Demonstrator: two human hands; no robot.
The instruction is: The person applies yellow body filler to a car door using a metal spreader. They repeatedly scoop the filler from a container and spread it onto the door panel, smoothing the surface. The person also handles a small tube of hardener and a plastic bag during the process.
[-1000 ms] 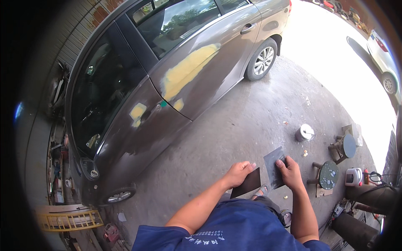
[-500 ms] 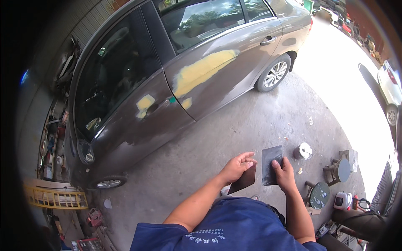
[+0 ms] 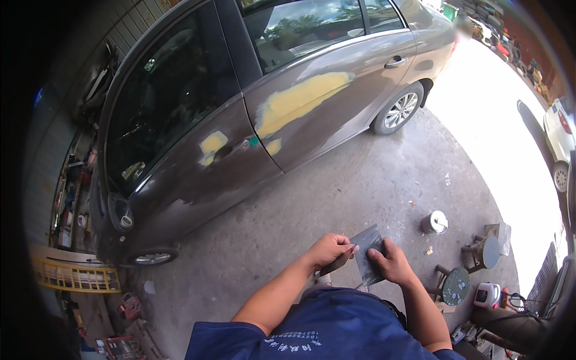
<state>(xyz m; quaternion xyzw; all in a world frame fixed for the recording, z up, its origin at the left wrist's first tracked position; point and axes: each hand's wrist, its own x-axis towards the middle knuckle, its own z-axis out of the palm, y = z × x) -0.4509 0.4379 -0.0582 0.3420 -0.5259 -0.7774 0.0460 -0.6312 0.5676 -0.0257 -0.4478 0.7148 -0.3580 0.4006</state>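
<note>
- Here's the left hand (image 3: 327,252), pinching a thin, dark-brown flat sheet (image 3: 336,266) tilted almost edge-on; a pinch leaves most of the face uncovered.
- And the right hand (image 3: 393,263) grasps a grey, rectangular, pale-smeared sheet (image 3: 367,255) by its right edge, thumb on top, probably to steady it.
- Left fingertips meet the grey sheet's left edge, so it looks braced from both sides; whether they grip it, I can't tell.
- Both sheets are up in front of the navy cloth shirt (image 3: 324,324), above the grey concrete floor (image 3: 294,204), likely for a close look.
- Beyond, the brown-grey metal car (image 3: 264,162) shows a long yellow matte patch (image 3: 300,102) reaching the rear door's front edge.
- Out right, a white-topped round can (image 3: 435,223) stands on the floor, near its sunlit edge, clear of the feet.
</note>
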